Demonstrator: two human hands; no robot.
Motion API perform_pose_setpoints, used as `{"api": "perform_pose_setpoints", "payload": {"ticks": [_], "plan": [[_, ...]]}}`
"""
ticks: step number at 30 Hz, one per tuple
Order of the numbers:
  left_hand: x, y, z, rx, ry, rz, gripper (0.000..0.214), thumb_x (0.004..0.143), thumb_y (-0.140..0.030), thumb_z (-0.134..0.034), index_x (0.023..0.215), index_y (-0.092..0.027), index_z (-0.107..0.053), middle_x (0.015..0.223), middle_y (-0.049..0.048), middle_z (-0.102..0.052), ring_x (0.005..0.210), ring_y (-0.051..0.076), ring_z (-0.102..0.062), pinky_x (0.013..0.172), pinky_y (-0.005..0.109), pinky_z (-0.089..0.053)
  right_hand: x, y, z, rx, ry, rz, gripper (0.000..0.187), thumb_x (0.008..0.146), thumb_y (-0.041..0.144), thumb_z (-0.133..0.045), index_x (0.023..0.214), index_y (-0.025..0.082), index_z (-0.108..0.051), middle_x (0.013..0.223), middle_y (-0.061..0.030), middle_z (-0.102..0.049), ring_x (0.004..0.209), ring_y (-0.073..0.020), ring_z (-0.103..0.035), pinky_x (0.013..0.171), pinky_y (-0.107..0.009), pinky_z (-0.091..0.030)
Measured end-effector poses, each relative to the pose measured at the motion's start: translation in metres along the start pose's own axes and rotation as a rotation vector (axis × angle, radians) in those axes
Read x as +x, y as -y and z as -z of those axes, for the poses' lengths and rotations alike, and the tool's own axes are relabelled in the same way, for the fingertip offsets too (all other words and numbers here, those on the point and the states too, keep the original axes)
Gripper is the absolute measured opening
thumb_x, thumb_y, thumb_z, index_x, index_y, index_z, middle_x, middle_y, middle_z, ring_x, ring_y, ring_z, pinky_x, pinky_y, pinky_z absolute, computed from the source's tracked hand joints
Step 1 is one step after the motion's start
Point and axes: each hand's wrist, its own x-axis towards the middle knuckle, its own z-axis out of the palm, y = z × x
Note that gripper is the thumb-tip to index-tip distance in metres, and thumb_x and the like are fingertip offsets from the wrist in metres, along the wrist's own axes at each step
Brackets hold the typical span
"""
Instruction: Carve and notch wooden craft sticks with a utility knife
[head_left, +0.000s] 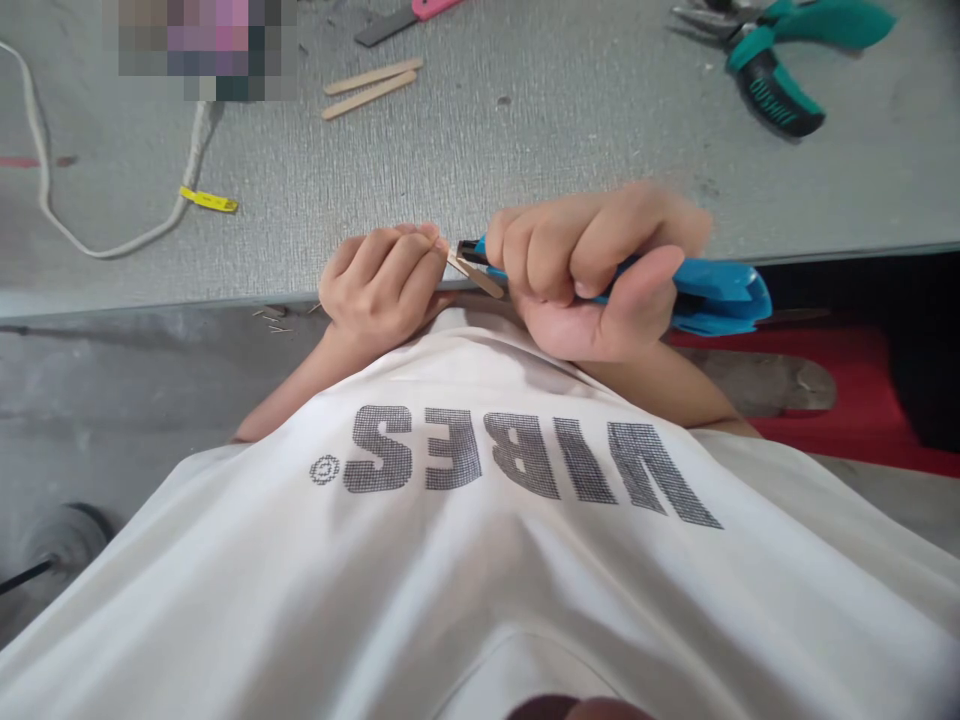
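My left hand (382, 280) is closed in a pinch on a thin wooden stick (476, 277), held close to my chest at the grey table's near edge. My right hand (592, 270) is wrapped in a fist round a blue-handled cutter (712, 295). The cutter's dark tip (471, 250) meets the stick right between the two hands. The stick's held end is hidden inside my left fingers. My white printed shirt fills the lower part of the view.
On the grey table (525, 150) lie two wooden sticks (373, 87), teal-handled pliers (772, 60), a pink-handled knife (409, 15) and a white cable (112, 240) with a yellow tag (210, 201). Small wood slivers (274, 318) lie below the table edge. A red surface (862, 400) is at right.
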Motion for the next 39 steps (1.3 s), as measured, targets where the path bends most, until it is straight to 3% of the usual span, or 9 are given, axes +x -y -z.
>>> {"api": "perform_pose_setpoints", "payload": {"ticks": [10,14,23,29,33,36,39], "plan": [[-0.002,0.000,-0.001,0.015,-0.099,-0.043,0.055,0.119,-0.073,-0.051,0.112,-0.029,-0.082,0.114,0.0129,-0.085,0.117,0.040,-0.085,0.096,0.059,-0.063,0.000,-0.004,0.002,-0.053,-0.136,0.045,0.079,0.114,0.065,-0.078,0.068,0.025,-0.028,0.048,0.0075,-0.023,0.041,-0.0151,-0.020,0.055,-0.037,-0.040],[-0.001,0.000,-0.001,-0.003,-0.068,-0.055,0.061,0.116,-0.081,-0.050,0.114,-0.029,-0.083,0.116,0.0138,-0.085,0.121,0.043,-0.084,0.096,0.060,-0.063,-0.001,-0.005,0.001,-0.062,-0.117,0.054,0.080,0.115,0.065,-0.076,0.069,0.024,-0.026,0.048,0.0073,-0.024,0.040,-0.0144,-0.019,0.055,-0.035,-0.039],[-0.007,0.008,-0.007,0.075,-0.132,-0.093,0.069,0.115,-0.088,-0.044,0.123,-0.030,-0.080,0.119,0.0131,-0.085,0.120,0.039,-0.085,0.094,0.054,-0.063,-0.001,-0.005,-0.001,-0.008,-0.070,0.074,0.079,0.120,0.059,-0.072,0.071,0.022,-0.023,0.052,0.0070,-0.026,0.043,-0.0122,-0.023,0.058,-0.032,-0.038],[-0.002,0.000,-0.003,0.240,-0.257,-0.165,0.062,0.119,-0.082,-0.046,0.117,-0.030,-0.080,0.111,0.0091,-0.086,0.108,0.033,-0.088,0.085,0.047,-0.063,-0.009,-0.013,0.006,-0.053,-0.037,0.100,0.076,0.119,0.066,-0.070,0.068,0.025,-0.030,0.050,0.0059,-0.027,0.043,-0.0152,-0.026,0.058,-0.038,-0.043],[0.002,-0.004,0.003,0.286,-0.391,-0.303,0.049,0.122,-0.069,-0.052,0.116,-0.027,-0.078,0.107,0.0085,-0.088,0.097,0.032,-0.088,0.078,0.046,-0.060,-0.012,-0.018,0.011,-0.100,0.011,0.133,0.074,0.120,0.069,-0.064,0.067,0.026,-0.036,0.049,0.0058,-0.028,0.041,-0.0160,-0.029,0.057,-0.039,-0.043],[0.000,-0.001,0.001,0.216,-0.347,-0.310,0.049,0.119,-0.072,-0.057,0.123,-0.028,-0.079,0.113,0.0104,-0.089,0.102,0.035,-0.088,0.080,0.049,-0.059,-0.009,-0.014,0.008,-0.077,0.038,0.140,0.074,0.122,0.063,-0.065,0.068,0.024,-0.034,0.050,0.0056,-0.032,0.041,-0.0143,-0.027,0.056,-0.036,-0.037],[-0.004,0.003,-0.005,0.105,-0.206,-0.156,0.056,0.118,-0.079,-0.053,0.123,-0.030,-0.080,0.122,0.0117,-0.089,0.115,0.040,-0.087,0.089,0.056,-0.060,-0.005,-0.005,0.003,-0.078,0.039,0.074,0.077,0.121,0.064,-0.068,0.068,0.023,-0.029,0.050,0.0055,-0.029,0.043,-0.0143,-0.024,0.056,-0.036,-0.033]]}}
